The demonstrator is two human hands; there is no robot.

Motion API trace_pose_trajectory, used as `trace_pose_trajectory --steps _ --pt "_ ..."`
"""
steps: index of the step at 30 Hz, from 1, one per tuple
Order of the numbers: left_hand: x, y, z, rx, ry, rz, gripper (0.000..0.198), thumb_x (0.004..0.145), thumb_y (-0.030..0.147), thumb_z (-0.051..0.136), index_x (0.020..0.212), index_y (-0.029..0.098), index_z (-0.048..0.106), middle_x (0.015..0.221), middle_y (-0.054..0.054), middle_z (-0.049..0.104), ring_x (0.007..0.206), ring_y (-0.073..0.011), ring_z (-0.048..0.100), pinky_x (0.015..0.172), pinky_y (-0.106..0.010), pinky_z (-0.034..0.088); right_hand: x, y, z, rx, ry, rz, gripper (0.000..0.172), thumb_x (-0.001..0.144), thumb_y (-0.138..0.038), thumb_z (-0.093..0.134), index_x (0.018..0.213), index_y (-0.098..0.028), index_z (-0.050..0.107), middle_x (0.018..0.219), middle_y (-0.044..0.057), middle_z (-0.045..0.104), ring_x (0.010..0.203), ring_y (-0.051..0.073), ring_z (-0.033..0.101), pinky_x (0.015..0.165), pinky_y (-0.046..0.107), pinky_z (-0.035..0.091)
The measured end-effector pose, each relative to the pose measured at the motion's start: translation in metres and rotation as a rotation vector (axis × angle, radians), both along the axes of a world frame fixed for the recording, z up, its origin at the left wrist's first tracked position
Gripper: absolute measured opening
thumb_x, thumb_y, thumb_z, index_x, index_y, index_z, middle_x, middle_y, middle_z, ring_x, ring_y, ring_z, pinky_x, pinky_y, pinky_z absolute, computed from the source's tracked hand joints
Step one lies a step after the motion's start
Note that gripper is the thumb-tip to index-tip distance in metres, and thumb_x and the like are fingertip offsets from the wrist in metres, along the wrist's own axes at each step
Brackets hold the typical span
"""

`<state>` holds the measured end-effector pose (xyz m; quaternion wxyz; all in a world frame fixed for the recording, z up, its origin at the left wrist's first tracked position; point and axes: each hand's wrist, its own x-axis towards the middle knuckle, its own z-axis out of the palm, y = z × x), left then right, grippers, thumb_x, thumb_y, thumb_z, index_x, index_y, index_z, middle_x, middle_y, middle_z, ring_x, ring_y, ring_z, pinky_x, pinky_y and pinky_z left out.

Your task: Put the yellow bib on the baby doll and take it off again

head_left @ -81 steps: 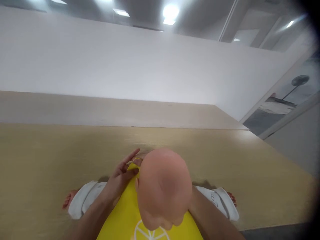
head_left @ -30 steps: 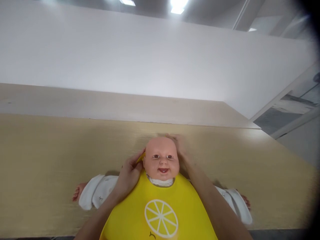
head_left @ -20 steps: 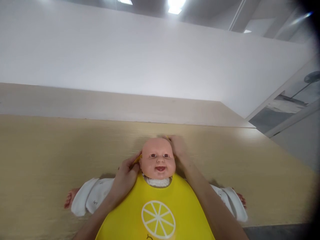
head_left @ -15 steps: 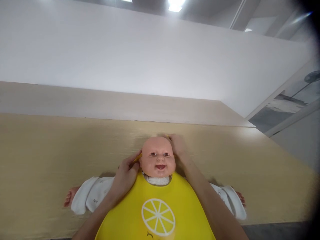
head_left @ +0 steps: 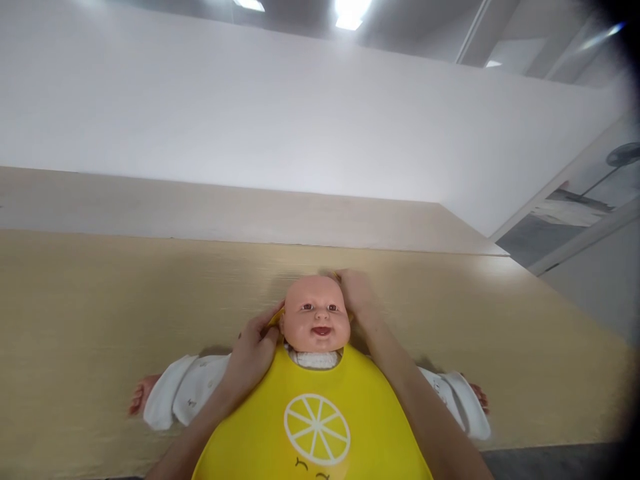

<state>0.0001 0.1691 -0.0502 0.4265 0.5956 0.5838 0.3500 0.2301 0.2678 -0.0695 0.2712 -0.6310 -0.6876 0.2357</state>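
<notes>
Doll's head (head_left: 315,313) has lifted, smiling above yellow bib (head_left: 317,427).

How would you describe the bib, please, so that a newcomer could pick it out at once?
On the pale wood-grain table, a baby doll lies face up. Under its chin lies a bright yellow bib. Unlike the doll's white sleeves, it bears a large white-outlined citrus slice.

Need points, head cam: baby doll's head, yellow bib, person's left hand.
Bald pink baby doll's head (head_left: 315,313): head view, on the face, by the nose.
Bright yellow silicone-look bib (head_left: 315,427): head view, on its printed lemon slice.
Person's bare left hand (head_left: 250,343): head view, on the back of the hand.
</notes>
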Motion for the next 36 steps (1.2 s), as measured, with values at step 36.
trace_pose_trajectory --steps 36 --pt "-0.017 -0.018 0.006 0.407 -0.214 -0.005 0.024 0.084 0.036 0.053 0.093 0.02 0.069 0.096 -0.006 0.072 0.088 -0.0189 0.066 0.08 -0.029 0.051 -0.064 -0.095 0.124 0.302 -0.12 0.668 0.014 0.083 -0.007 0.057 0.079 -0.018 0.064 0.088 0.001 0.067 0.088 0.015 0.061 0.079 0.025 0.044"
